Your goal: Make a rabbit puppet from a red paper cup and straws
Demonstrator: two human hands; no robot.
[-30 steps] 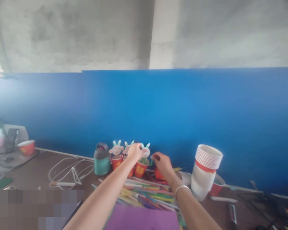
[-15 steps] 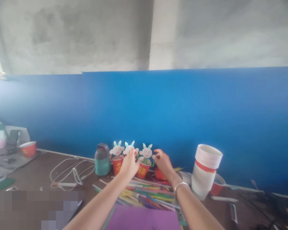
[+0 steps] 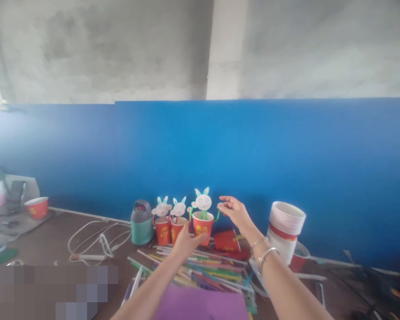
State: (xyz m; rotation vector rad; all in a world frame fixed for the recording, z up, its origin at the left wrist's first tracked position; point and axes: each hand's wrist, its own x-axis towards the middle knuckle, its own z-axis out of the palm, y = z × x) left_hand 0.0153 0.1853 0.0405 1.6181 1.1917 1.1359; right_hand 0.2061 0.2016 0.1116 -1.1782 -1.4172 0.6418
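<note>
A red paper cup (image 3: 199, 227) carries a white paper rabbit face (image 3: 203, 202) with green-edged ears, on green stems. My left hand (image 3: 186, 243) grips this cup low on its left side, thumb across the front. At the upper right, my right hand (image 3: 234, 211) pinches the end of the green pipe-cleaner-like arm (image 3: 217, 216) bent out from the cup. Two similar rabbit cups, a left one (image 3: 162, 231) and a middle one (image 3: 177, 227), stand beside it. Behind my right wrist another red cup (image 3: 227, 240) lies on its side.
Several coloured strips (image 3: 216, 270) lie spread before the cups, with a purple sheet (image 3: 203, 304) nearer me. A teal container (image 3: 142, 229) and white cable (image 3: 83, 238) are left. Stacked white cups (image 3: 286, 218) stand right. A blue partition (image 3: 253, 146) rises behind.
My left hand has moved from the middle rabbit's face down to the right rabbit cup. That cup now sits slightly higher, and my right hand has moved up and right to its green arm.
</note>
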